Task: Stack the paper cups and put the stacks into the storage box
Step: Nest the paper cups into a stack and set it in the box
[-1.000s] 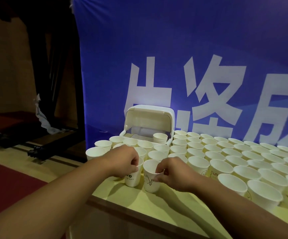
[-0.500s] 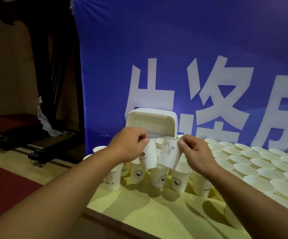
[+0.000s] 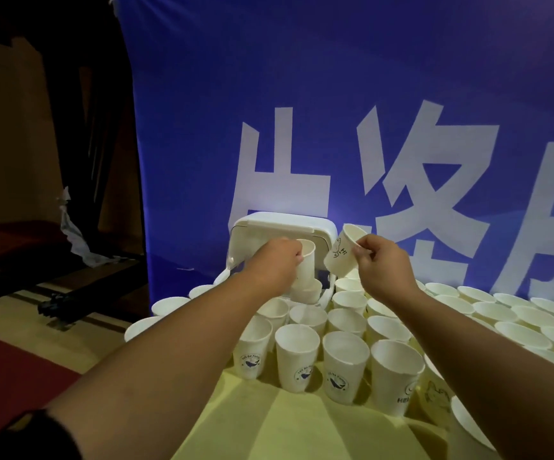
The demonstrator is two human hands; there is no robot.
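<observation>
My left hand (image 3: pixel 277 265) grips a white paper cup (image 3: pixel 303 268) upright, its base sitting in a cup that stands in the white storage box (image 3: pixel 282 227), whose lid is raised. To the right, my right hand (image 3: pixel 380 262) pinches the rim of a second white cup (image 3: pixel 343 254), tilted with its mouth up and to the right, beside the box lid. The two held cups are apart. Several loose white cups (image 3: pixel 343 363) stand on the yellow table (image 3: pixel 278 423) below my hands.
Rows of more paper cups (image 3: pixel 494 315) stretch to the right across the table. A blue banner with large white characters (image 3: pixel 368 111) hangs right behind the box. On the left, the floor drops away to red carpet (image 3: pixel 6 370) and dark stands.
Both hands picked a cup off the table and raised them toward the box. The left cup now sits down in the box's cup; the right cup has tilted and moved apart to the right.
</observation>
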